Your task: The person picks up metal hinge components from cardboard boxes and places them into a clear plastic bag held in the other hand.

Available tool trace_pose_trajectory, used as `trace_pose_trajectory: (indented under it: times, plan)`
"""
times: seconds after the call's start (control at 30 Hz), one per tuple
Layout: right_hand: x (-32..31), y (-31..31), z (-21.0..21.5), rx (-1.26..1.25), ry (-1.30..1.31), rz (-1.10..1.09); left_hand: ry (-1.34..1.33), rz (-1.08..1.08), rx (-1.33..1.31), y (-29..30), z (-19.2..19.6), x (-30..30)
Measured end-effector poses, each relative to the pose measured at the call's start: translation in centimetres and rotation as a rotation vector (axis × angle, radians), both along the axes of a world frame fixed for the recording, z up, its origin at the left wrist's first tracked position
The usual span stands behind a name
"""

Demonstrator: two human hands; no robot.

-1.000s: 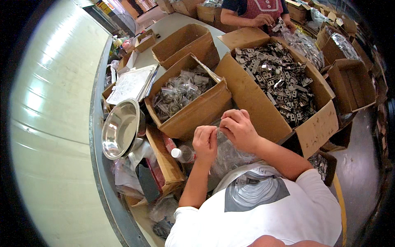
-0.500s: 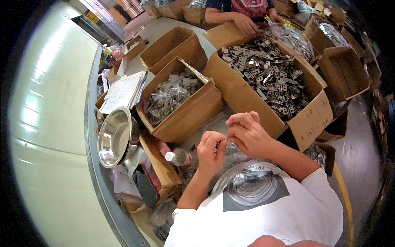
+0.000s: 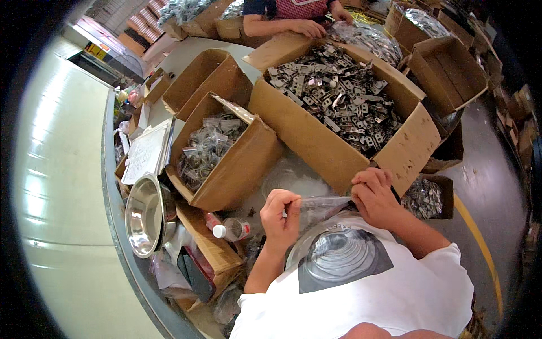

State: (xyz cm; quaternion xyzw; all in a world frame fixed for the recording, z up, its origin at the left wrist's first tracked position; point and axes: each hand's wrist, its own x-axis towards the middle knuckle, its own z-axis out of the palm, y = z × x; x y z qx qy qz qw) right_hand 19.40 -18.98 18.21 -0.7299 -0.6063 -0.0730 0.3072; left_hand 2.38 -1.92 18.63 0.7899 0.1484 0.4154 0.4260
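A clear plastic bag (image 3: 323, 207) is stretched between my two hands in front of my chest. My left hand (image 3: 280, 219) pinches one end of it, thumb against fingers. Closed around the other end is my right hand (image 3: 374, 196), just in front of a large cardboard box (image 3: 316, 138) piled with small metal brackets (image 3: 339, 93). To the left of that stands a smaller box (image 3: 240, 164) of filled clear bags (image 3: 212, 147). A plastic bottle with a white cap (image 3: 234, 229) lies left of my left hand. Whether anything is inside the stretched bag, I cannot tell.
Stacked steel bowls (image 3: 144, 214) and papers (image 3: 148, 152) lie along the left side, near a dark phone-like object (image 3: 195, 274). An open box (image 3: 206, 79) sits further back. Across the table, a person's hands (image 3: 309, 28) are beside bagged metal parts (image 3: 367, 42).
My hands were close together, fingertips meeting. They have moved apart, the right one further right, and the clear bag now spans between them. The whole view has shifted slightly.
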Motion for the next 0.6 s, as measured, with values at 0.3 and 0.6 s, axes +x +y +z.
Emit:
trace_pose_trajectory:
  times: [0.3, 0.6]
  plan:
    - [3.3, -9.7, 4.8, -0.367, 0.110, -0.061, 0.161, -0.372, -0.068, -3.9, -4.1, 4.2]
    - [11.0, -21.5, 1.1, -0.809, 0.119, -0.862, 0.955, -0.312, 0.276, -2.1, -14.9, 4.6]
